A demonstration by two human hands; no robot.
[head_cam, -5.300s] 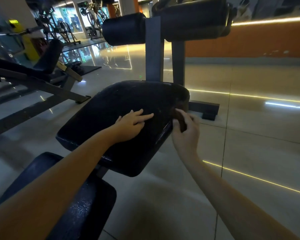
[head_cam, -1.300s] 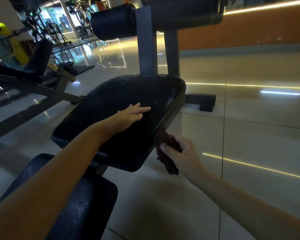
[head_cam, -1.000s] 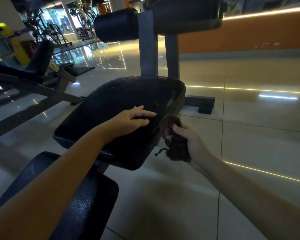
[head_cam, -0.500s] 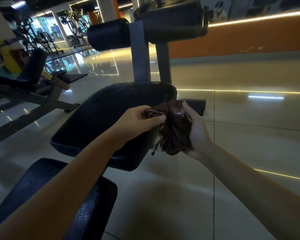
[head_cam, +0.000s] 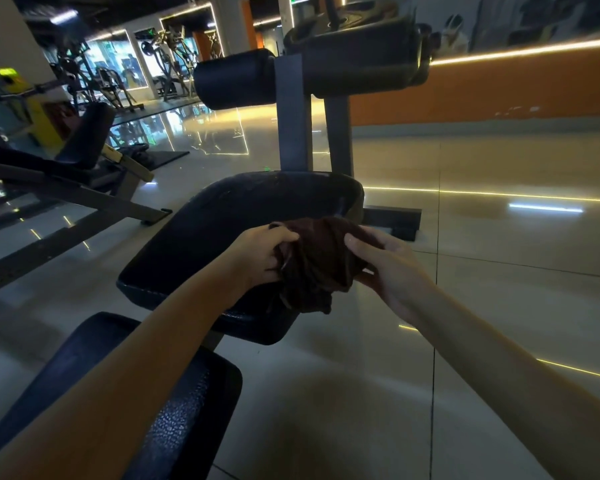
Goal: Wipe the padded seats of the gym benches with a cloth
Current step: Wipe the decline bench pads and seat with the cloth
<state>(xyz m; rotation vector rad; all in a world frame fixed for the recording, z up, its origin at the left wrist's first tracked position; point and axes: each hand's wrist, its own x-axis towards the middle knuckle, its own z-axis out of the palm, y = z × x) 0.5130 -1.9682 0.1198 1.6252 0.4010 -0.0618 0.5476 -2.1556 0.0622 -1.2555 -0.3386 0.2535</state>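
Observation:
A black padded seat (head_cam: 215,230) of a gym bench tilts up in front of me. A second black pad (head_cam: 174,410) lies lower, near the bottom left, partly under my left forearm. A crumpled dark brown cloth (head_cam: 317,263) hangs bunched over the seat's right front corner. My left hand (head_cam: 262,252) grips the cloth's left side. My right hand (head_cam: 385,268) holds its right side, thumb on top. The cloth's lower folds dangle just above the seat's front edge.
Two black roller pads (head_cam: 326,69) on grey uprights (head_cam: 293,133) stand behind the seat. Another bench with a metal frame (head_cam: 73,188) stands at left. The glossy tiled floor (head_cam: 499,258) spreads to the right, with an orange wall (head_cam: 499,95) behind. More machines stand far back left.
My right hand brought the cloth up from the seat's right edge. My left hand left the pad and took hold of the cloth; both hands now hold it bunched between them.

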